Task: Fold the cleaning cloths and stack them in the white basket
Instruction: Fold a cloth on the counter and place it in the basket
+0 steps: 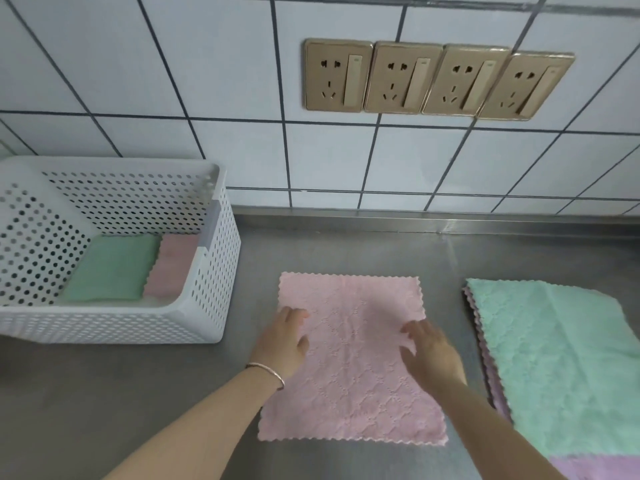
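Pink cloth [351, 358] lies flat, unfolded, centre-bottom of frame on steel counter [346, 244]. Left hand [287, 341] & right hand [429, 351] rest on it w/ fingers loose, gripping nothing. Step looks like smoothing before 1st fold; next needs pinching an edge. White basket [214, 271], left of frame, holds folded cloths.

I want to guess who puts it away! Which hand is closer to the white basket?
Left. The left hand rests on the pink cloth's left edge, nearest the white basket; the right hand lies farther right.
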A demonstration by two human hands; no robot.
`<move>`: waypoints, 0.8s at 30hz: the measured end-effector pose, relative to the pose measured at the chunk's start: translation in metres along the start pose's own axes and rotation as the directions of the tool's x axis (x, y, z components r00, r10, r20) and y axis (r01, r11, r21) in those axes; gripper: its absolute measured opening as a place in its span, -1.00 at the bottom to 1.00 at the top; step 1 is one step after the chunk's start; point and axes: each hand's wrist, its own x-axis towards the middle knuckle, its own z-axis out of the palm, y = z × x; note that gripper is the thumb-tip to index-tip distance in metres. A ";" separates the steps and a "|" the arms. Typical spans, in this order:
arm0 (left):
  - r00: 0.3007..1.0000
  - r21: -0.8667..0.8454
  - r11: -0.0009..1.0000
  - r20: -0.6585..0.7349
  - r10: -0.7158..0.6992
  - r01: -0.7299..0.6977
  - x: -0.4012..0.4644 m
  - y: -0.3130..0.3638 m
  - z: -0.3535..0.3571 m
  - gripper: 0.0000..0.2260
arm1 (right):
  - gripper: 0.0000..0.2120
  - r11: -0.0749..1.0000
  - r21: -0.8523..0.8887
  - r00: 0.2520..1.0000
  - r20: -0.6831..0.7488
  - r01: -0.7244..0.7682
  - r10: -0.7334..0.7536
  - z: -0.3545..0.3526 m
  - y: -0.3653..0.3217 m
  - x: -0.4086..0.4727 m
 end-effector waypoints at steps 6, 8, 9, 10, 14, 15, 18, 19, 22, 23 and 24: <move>0.927 0.156 0.915 0.038 0.372 -0.373 -0.063 -0.005 0.012 -0.58 | -0.59 0.928 -0.127 0.937 0.056 0.350 -0.346 0.023 -0.008 -0.070; 0.903 0.186 0.884 0.084 0.421 -0.429 -0.084 -0.011 0.020 -0.53 | -0.59 0.917 -0.120 0.924 0.067 0.381 -0.376 0.028 -0.010 -0.090; 0.891 0.190 0.871 0.129 0.435 -0.453 -0.091 -0.014 0.024 -0.52 | -0.60 0.912 -0.125 0.921 0.059 0.391 -0.386 0.030 -0.010 -0.097; 0.878 0.196 0.857 0.154 0.454 -0.477 -0.098 -0.016 0.027 -0.52 | -0.61 0.909 -0.129 0.918 0.056 0.396 -0.392 0.032 -0.010 -0.103; 0.861 0.203 0.839 0.189 0.472 -0.504 -0.109 -0.024 0.034 -0.46 | -0.57 0.907 -0.190 0.926 0.099 0.377 -0.364 0.033 -0.008 -0.115; 0.872 0.198 0.852 0.175 0.457 -0.485 -0.110 -0.024 0.034 -0.41 | -0.50 0.914 -0.198 0.934 0.103 0.355 -0.341 0.035 -0.006 -0.116; 0.900 0.192 0.879 0.104 0.424 -0.436 -0.115 -0.027 0.034 -0.43 | -0.40 0.938 -0.239 0.968 0.079 0.250 -0.238 0.038 -0.001 -0.120; 0.901 0.195 0.880 0.069 0.427 -0.433 -0.116 -0.030 0.034 -0.53 | -0.42 0.933 -0.266 0.970 0.059 0.242 -0.235 0.037 0.002 -0.120; 0.914 0.281 0.879 -0.010 0.405 -0.386 -0.112 -0.037 0.029 -0.64 | -0.53 0.953 -0.255 0.984 -0.027 0.165 -0.178 0.032 0.008 -0.117; 0.920 0.289 0.885 -0.032 0.390 -0.365 -0.109 -0.039 0.027 -0.65 | -0.53 0.965 -0.231 0.988 -0.063 0.124 -0.142 0.032 0.010 -0.114; 0.932 0.270 0.902 -0.044 0.360 -0.336 -0.106 -0.041 0.026 -0.67 | -0.52 0.982 -0.176 0.994 -0.068 0.070 -0.083 0.031 0.011 -0.111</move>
